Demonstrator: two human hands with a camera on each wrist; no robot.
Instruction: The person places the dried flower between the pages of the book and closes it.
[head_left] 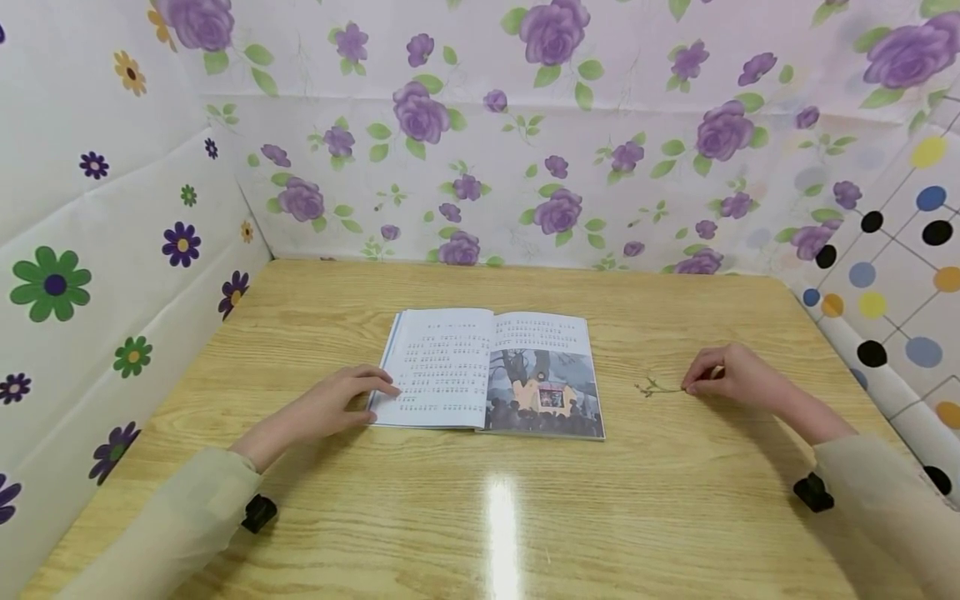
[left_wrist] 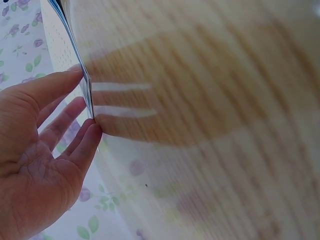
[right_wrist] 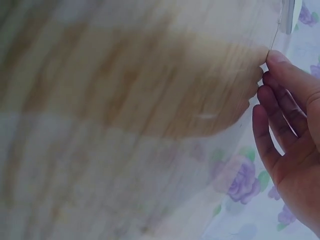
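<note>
An open book (head_left: 442,362) lies on the table, its left page printed with text and its right page carrying text above a grey picture. My left hand (head_left: 352,396) rests at the left page's outer edge, with fingers on the paper and the thumb near the lower left corner. The left wrist view has the hand (left_wrist: 55,135) from the palm side, fingertips right at the book's edge (left_wrist: 85,82). To the right of the book, my right hand (head_left: 727,375) pinches the stem end of a thin green sprig (head_left: 656,386). Thumb and forefinger meet on it near the tabletop.
The wooden table (head_left: 420,508) is glossy and reflects light at the front. Flower-patterned cloth (head_left: 480,133) hangs behind it, with more patterned cloth at left and right. A small black device (head_left: 259,513) sits under the left wrist and another (head_left: 813,492) under the right.
</note>
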